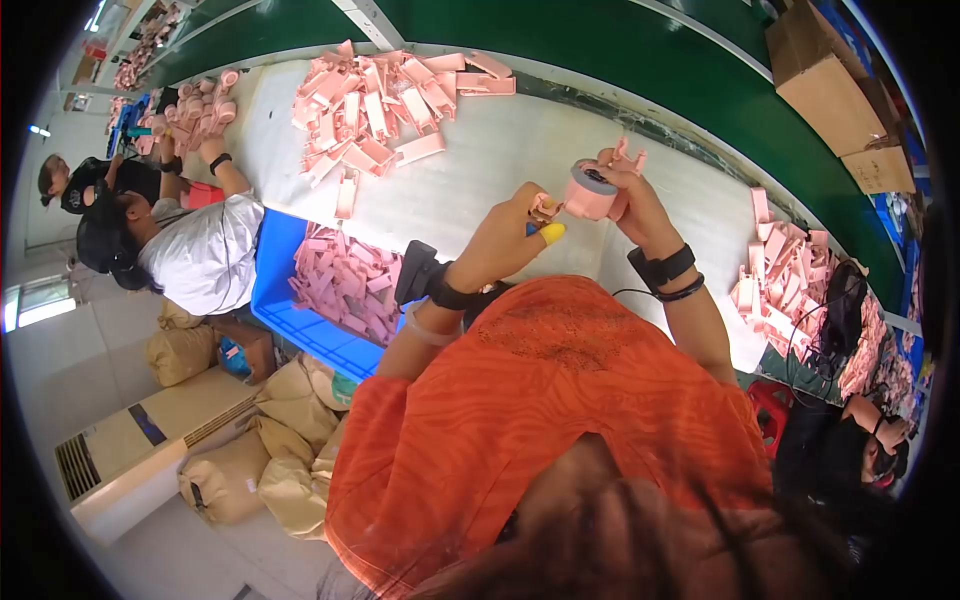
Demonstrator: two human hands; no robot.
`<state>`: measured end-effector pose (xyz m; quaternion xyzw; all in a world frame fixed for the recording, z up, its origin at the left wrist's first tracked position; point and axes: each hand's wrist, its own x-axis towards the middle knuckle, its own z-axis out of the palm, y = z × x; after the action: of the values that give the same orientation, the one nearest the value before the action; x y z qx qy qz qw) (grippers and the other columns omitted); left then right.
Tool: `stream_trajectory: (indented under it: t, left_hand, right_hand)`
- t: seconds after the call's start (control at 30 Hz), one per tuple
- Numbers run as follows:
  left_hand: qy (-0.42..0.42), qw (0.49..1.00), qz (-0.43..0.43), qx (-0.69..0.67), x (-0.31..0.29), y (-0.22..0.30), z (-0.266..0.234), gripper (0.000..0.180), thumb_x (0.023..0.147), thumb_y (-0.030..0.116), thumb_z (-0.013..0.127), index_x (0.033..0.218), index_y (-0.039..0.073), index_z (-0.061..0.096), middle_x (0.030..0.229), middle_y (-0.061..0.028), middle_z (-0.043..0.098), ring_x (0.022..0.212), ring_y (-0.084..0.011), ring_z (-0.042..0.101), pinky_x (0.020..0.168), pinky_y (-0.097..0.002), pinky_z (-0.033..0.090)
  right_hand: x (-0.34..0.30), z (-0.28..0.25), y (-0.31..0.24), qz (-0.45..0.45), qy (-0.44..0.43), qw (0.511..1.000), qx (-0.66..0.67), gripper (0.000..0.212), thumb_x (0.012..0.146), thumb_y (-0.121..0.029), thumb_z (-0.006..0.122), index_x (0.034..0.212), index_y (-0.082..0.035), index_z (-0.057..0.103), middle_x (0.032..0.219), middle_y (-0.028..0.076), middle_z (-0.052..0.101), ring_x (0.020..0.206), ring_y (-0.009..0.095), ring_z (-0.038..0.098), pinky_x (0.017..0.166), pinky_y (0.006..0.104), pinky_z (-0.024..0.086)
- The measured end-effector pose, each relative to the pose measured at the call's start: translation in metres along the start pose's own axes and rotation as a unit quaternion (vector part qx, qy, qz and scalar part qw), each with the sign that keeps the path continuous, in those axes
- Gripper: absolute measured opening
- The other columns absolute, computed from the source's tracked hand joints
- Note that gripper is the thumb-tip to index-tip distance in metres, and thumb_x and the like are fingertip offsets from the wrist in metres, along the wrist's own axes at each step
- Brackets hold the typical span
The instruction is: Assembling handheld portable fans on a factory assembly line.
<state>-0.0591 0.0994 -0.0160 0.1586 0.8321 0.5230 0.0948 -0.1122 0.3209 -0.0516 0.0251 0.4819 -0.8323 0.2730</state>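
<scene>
My right hand (640,205) is closed round a pink cup-shaped plastic part (590,196) with a grey rim and something dark inside it. A small pink pronged piece (628,155) shows at the fingertips of that hand; whether it is joined to the cup-shaped part I cannot tell. Just left of the cup-shaped part is my left hand (508,240), its fingers pinched together, with a yellow cover (552,233) on one fingertip and a bit of blue beside it. What those fingers hold is too small to make out. Both hands are above the pale worktable (490,150).
Pink plastic pieces (375,110) are heaped at the far left, with another pile (785,275) at the right. A blue crate (275,290) of pink parts stands left of me. Co-workers (200,250) sit further left. Cardboard boxes (825,80) are at the far right.
</scene>
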Motion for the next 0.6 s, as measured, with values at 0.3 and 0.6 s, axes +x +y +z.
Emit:
stream_trajectory:
  t: [0.3,0.6]
  left_hand:
    - [-0.066,0.955,-0.096,-0.272,-0.001,0.012,-0.003,0.020,0.087,0.002,0.046,0.107,0.002,0.042,0.083,-0.0059,0.053,0.057,-0.0093,0.055,0.048,-0.0220,0.041]
    - [-0.068,0.943,-0.084,-0.315,-0.004,0.001,0.005,0.015,0.094,0.006,0.046,0.108,0.002,0.042,0.088,-0.0068,0.056,0.064,-0.0102,0.055,0.057,-0.0238,0.045]
  right_hand:
    - [-0.014,0.028,-0.060,-0.185,-0.081,0.954,-0.221,0.037,0.085,-0.010,0.054,0.121,-0.002,0.054,0.114,0.009,0.060,0.104,0.015,0.057,0.092,0.0285,0.044]
    - [-0.011,0.041,-0.071,-0.253,-0.160,0.900,-0.317,0.029,0.082,0.001,0.058,0.111,-0.001,0.061,0.113,0.008,0.062,0.105,0.017,0.057,0.093,0.0301,0.044]
